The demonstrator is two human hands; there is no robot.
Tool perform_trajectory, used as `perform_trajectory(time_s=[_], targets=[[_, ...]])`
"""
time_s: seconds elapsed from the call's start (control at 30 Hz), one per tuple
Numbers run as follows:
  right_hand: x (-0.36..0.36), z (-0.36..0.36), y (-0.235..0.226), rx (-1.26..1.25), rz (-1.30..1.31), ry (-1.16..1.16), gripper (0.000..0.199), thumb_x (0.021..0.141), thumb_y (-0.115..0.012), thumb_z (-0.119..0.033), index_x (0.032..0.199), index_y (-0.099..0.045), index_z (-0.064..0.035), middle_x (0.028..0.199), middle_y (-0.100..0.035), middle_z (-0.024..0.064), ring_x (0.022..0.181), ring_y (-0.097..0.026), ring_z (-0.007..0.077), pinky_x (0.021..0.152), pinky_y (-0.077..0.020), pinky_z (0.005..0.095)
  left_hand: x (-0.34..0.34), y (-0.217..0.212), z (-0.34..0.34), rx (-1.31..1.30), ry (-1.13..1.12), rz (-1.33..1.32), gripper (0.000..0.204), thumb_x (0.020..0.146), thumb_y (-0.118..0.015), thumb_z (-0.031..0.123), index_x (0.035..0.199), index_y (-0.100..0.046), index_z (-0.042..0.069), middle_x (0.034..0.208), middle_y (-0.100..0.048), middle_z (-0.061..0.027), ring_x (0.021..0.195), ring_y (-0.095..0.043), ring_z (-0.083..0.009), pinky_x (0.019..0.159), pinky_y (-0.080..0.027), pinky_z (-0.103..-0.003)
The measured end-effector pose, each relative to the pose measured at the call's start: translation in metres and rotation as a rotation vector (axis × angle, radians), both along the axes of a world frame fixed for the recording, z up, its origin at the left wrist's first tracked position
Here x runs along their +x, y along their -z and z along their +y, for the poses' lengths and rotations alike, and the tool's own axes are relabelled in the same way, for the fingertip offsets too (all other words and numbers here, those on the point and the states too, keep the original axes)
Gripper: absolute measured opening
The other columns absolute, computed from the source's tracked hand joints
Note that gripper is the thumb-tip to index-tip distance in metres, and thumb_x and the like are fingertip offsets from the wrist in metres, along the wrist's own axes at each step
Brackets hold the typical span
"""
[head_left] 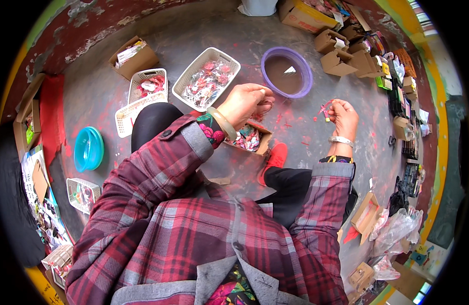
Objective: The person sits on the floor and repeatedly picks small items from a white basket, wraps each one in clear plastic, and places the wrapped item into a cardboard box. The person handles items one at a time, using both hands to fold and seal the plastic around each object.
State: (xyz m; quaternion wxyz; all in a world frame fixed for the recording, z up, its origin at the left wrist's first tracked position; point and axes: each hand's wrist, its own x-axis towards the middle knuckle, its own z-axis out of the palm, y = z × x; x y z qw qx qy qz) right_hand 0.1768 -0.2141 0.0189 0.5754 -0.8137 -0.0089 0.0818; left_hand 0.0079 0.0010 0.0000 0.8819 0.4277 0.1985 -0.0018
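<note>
Pink trinket [324, 108] is clamped in a fingertip pinch by the right hand [345, 118], jutting toward the farther left hand [244, 104], its long axis unclear; left fingers are curled together, whether empty cannot be told.

the jacket [194, 229] you wore was of matt woven cloth, its grey cuffs [332, 170] equally dull. at your wrists, the pale bangle [222, 123] looked smooth and glossy, the silvery bracelet [341, 140] shiny like metal. before you, the small carton [265, 142] was of matt cardboard. the purple basin [308, 81] and teal basins [89, 148] were of smooth plastic; the white basket [188, 102] was of plastic too, its bags [206, 86] of clear, glossy film. your floor [214, 30] appeared smooth, faintly sheened; the wall [61, 30], rough with flaking paint.
</note>
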Motion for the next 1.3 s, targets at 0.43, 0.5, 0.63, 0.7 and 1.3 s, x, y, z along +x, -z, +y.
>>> perform_trajectory(time_s=[0.43, 0.5, 0.63, 0.7, 1.3], targets=[[0.046, -0.024, 0.040, -0.528, 0.011, -0.268, 0.010, 0.069, -0.062, -0.010, 0.074, -0.068, -0.0037, 0.069, -0.065, 0.0039, 0.063, -0.060, 0.0123, 0.058, -0.0463, 0.0267, 0.000, 0.002, 0.002, -0.006, 0.011, -0.020, 0.026, 0.091, -0.044, 0.009, 0.108, -0.052, -0.009, 0.096, -0.060, -0.0117, 0.084, -0.060, -0.0140, 0.075, -0.052, -0.023], [0.044, -0.020, 0.035, -0.661, -0.014, -0.269, 0.009, 0.067, -0.064, -0.011, 0.072, -0.068, -0.0056, 0.067, -0.064, 0.0042, 0.063, -0.059, 0.0127, 0.060, -0.0467, 0.0282, 0.000, 0.002, 0.002, -0.007, 0.016, -0.028, 0.026, 0.092, -0.044, 0.010, 0.108, -0.052, -0.009, 0.095, -0.060, -0.0116, 0.084, -0.060, -0.0140, 0.075, -0.052, -0.023], [0.052, -0.025, 0.047, -0.638, -0.156, -0.184, 0.013, 0.064, -0.068, -0.013, 0.075, -0.069, -0.0071, 0.063, -0.063, 0.0042, 0.063, -0.058, 0.0127, 0.063, -0.0463, 0.0289, 0.001, 0.001, 0.000, -0.016, 0.029, -0.021, 0.026, 0.092, -0.044, 0.010, 0.108, -0.052, -0.009, 0.095, -0.060, -0.0115, 0.083, -0.060, -0.0140, 0.074, -0.052, -0.024], [0.053, -0.027, 0.055, -0.584, -0.294, -0.144, 0.019, 0.063, -0.068, -0.012, 0.082, -0.068, -0.0072, 0.065, -0.063, 0.0046, 0.066, -0.058, 0.0132, 0.065, -0.0464, 0.0289, 0.001, 0.000, -0.001, -0.021, 0.034, -0.028, 0.026, 0.092, -0.044, 0.010, 0.108, -0.052, -0.009, 0.095, -0.060, -0.0114, 0.083, -0.060, -0.0140, 0.073, -0.052, -0.024], [0.042, -0.013, 0.014, -0.886, -0.040, -0.155, 0.030, 0.069, -0.064, -0.020, 0.096, -0.065, -0.0083, 0.101, -0.063, 0.0120, 0.091, -0.061, 0.0257, 0.081, -0.0465, 0.0341, 0.002, 0.001, -0.002, -0.014, 0.028, 0.012, 0.026, 0.092, -0.044, 0.011, 0.109, -0.053, -0.007, 0.096, -0.060, -0.0115, 0.083, -0.060, -0.0140, 0.075, -0.052, -0.024]])
